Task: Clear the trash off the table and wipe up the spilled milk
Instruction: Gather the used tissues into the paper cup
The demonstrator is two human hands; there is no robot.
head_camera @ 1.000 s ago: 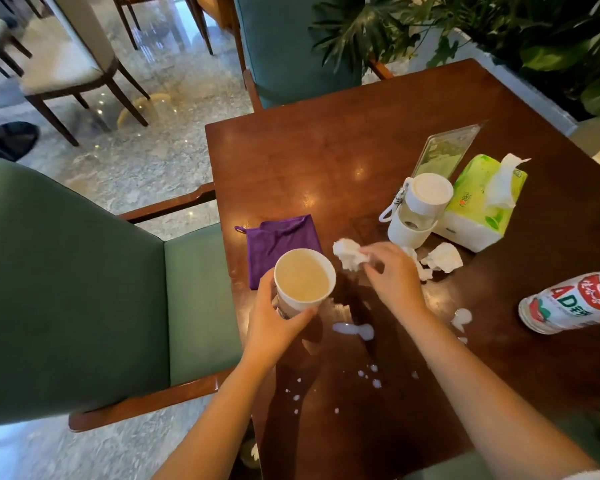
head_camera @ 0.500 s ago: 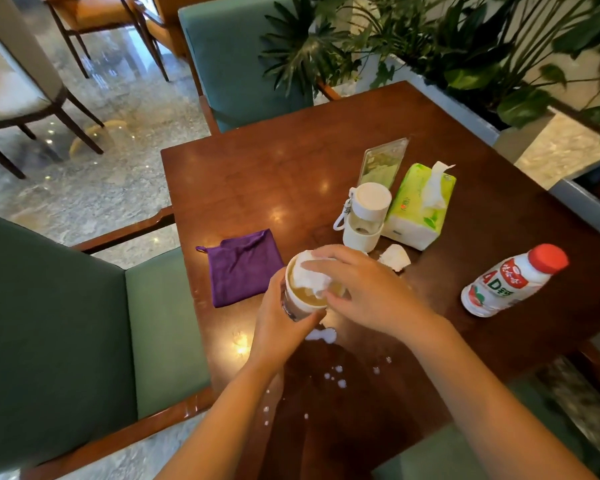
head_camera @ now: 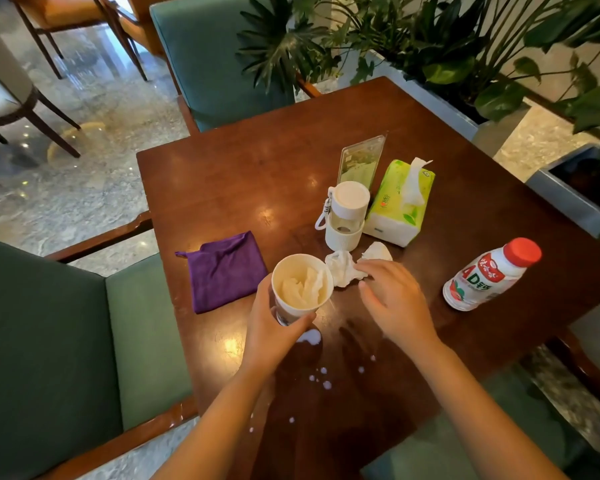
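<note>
Left hand [head_camera: 274,327] wraps around a white paper cup [head_camera: 300,289], holding it tilted over the near part of the wooden table [head_camera: 243,181]. A crumpled tissue [head_camera: 303,287] sits inside the cup. Right hand [head_camera: 395,299] is palm-down, fingers spread loosely, fingertips touching a second crumpled tissue [head_camera: 342,271] on the table just right of the cup; no closed grasp on it. A third crumpled tissue [head_camera: 376,252] lies just beyond, near the white tumbler [head_camera: 347,216]. Spilled milk [head_camera: 310,337]: one puddle right by the left hand, small drops scattered toward the near edge. Purple cloth [head_camera: 224,270] lies flat left of the cup. Milk bottle [head_camera: 489,275] lies on its side at right. Green tissue pack [head_camera: 400,202] sits beside the tumbler.
</note>
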